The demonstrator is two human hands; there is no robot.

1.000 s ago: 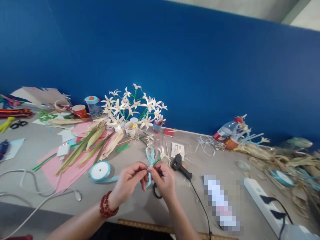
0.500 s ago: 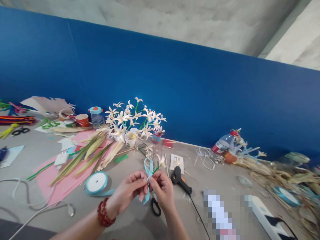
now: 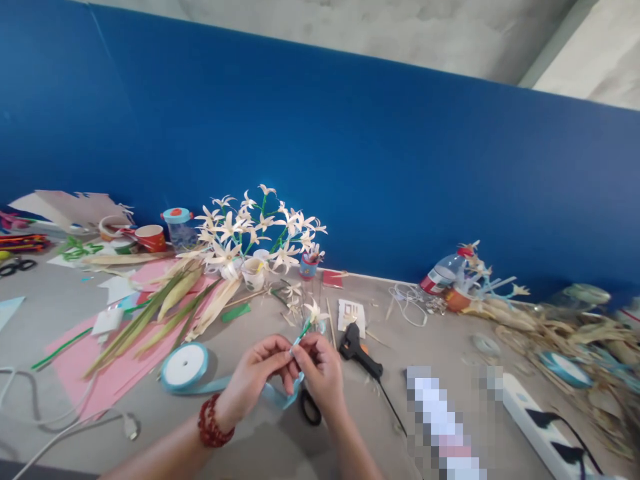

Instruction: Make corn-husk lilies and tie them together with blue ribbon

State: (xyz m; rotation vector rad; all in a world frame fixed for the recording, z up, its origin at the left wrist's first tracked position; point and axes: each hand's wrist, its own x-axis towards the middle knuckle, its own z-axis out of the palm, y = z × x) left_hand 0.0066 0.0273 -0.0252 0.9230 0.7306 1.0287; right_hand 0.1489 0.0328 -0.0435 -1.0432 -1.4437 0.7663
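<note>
Between my two hands is a small white craft flower [image 3: 315, 313] on a green stem [image 3: 303, 331]. My right hand [image 3: 320, 369] pinches the stem just below the petals. My left hand [image 3: 263, 367], with a red beaded bracelet at the wrist, closes its fingertips on the light blue ribbon [image 3: 283, 395] at the stem. That ribbon hangs under my hands and runs left toward a ribbon spool [image 3: 185, 364] on the table. Black-handled scissors [image 3: 310, 407] lie beneath my right hand, their blades hidden.
A black glue gun [image 3: 359, 352] lies right of my hands. White flowers [image 3: 250, 230] stand in cups behind. Corn husks [image 3: 160, 310] and pink paper [image 3: 70, 373] are at left. A power strip [image 3: 535, 420], plastic bottle [image 3: 444, 272] and dried husks [image 3: 575, 340] are at right.
The ribbon loop that stood above my fingers now hangs lower, around the stem and under my hands. The flower has tipped so its petals face up more openly. The view has shifted slightly right.
</note>
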